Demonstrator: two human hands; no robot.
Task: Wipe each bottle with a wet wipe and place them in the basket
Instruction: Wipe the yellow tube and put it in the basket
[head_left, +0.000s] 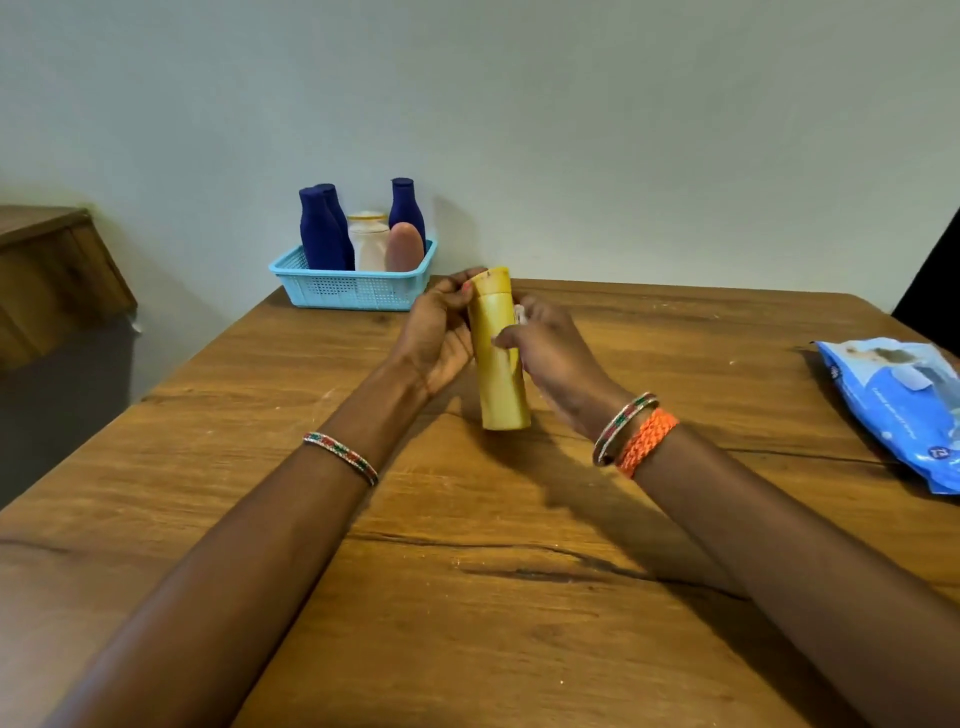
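Gripping a yellow bottle (497, 358) above the middle of a wooden table (467, 597), a person works at it with both hands. The left hand (439, 335) curls round the bottle's upper part, fingertips at the cap end, which points away toward the wall. The right hand (550, 348) wraps the bottle's middle from the other side, with a scrap of white wet wipe (519, 313) showing between its fingers and the bottle; its thumb lies across the yellow surface. The bottle's base end points back toward the person and hangs clear of the tabletop, below both grips. At the table's far left corner, against the pale wall, stands a light blue basket (353, 291), well apart from the hands, holding three dark blue bottles (319, 231), a white bottle (369, 241) and a pinkish-brown bottle (404, 248), all upright. Bare wood lies between the basket and the hands, and across the whole near half of the table around the forearms. A blue pack of wipes (898, 405) rests at the table's right edge, well to the right of the right hand. Bangles circle both wrists, with an orange braided band (647, 441) on the right. A wooden cabinet (47, 270) stands off the table's left side.
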